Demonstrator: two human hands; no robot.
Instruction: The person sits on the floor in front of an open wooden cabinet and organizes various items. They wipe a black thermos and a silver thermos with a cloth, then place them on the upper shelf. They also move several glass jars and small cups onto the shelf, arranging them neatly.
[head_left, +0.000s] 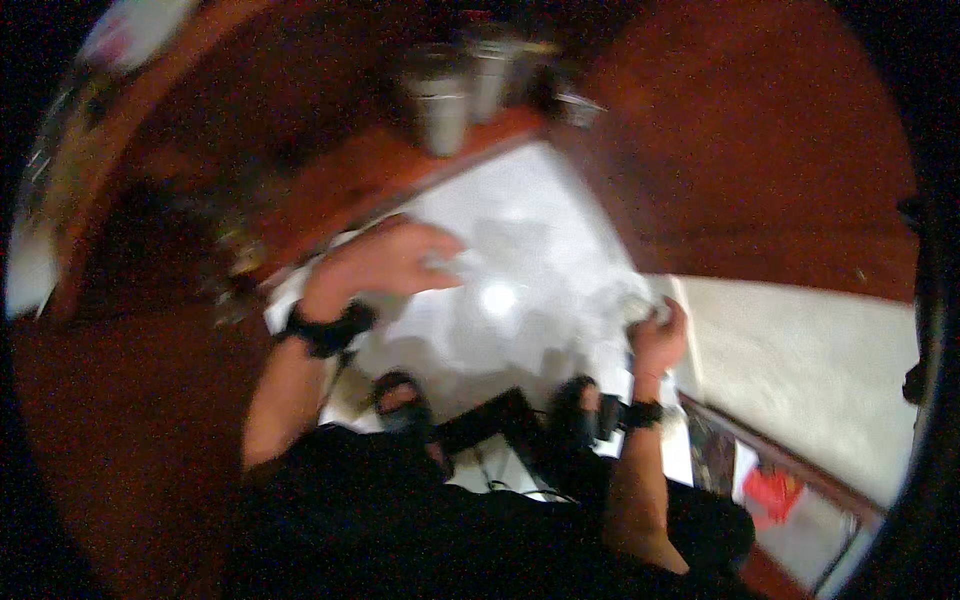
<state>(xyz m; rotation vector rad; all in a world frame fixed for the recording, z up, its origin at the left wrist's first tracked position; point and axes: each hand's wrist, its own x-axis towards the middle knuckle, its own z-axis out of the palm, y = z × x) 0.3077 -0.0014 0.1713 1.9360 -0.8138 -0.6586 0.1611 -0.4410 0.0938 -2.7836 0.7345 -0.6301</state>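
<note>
My left hand (386, 259) reaches in from the left over a glossy white surface (517, 187), with a black band on its wrist. Between its thumb and fingers shows a small pale thing (439, 262), too blurred to name. At the right, my right hand (660, 337) has its fingers curled on a whitish, partly see-through thing (636, 304); its kind cannot be told. A dark band (643, 415) circles that wrist too. Both hands are well apart. Below them, dark sandals (397, 401) show on my feet.
Several pale cups or tumblers (442, 112) stand on a reddish-brown wooden ledge (360, 165) ahead. Dark red-brown wood (750, 135) spans the upper right. A pale flat surface (795, 345) lies to the right, with a red item (771, 495) below it. Motion blur hides details.
</note>
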